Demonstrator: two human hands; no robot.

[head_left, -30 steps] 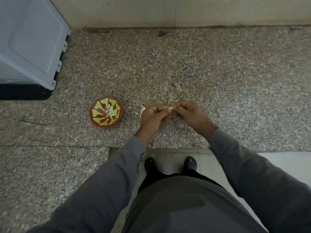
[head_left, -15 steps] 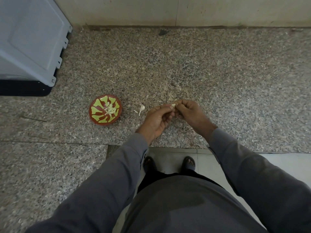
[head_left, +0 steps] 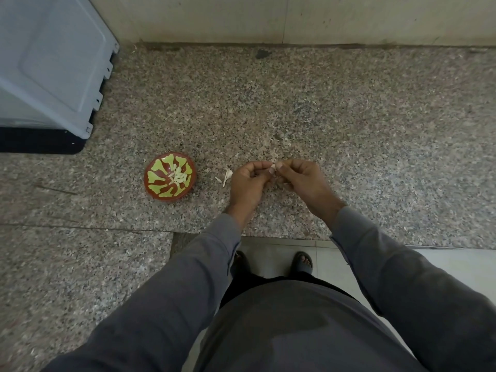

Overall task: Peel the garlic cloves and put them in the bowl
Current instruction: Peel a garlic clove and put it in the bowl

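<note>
Seen from above, a person in grey long sleeves stands at a speckled granite counter (head_left: 322, 103), rough-grained in pinkish brown and grey. Both hands meet over the stone, fingers curled inward. The left hand (head_left: 248, 182) and the right hand (head_left: 303, 181) together pinch one small, pale garlic clove (head_left: 273, 166) between their fingertips, held just above the counter; it is too small to tell how much skin remains on it. Just left of the left hand, a few thin, papery white peel scraps (head_left: 226, 175) lie on the granite. Further left sits a small round bowl (head_left: 161, 193), glossy reddish brown with yellow-green petal-like shapes radiating from its centre. A little heap of pale, smooth peeled cloves (head_left: 179, 177) lies at its bottom. At the far left corner rests a light grey moulded plastic panel (head_left: 53, 63) with a notched edge, above a black base. A plain beige wall (head_left: 295, 17) backs the counter.
</note>
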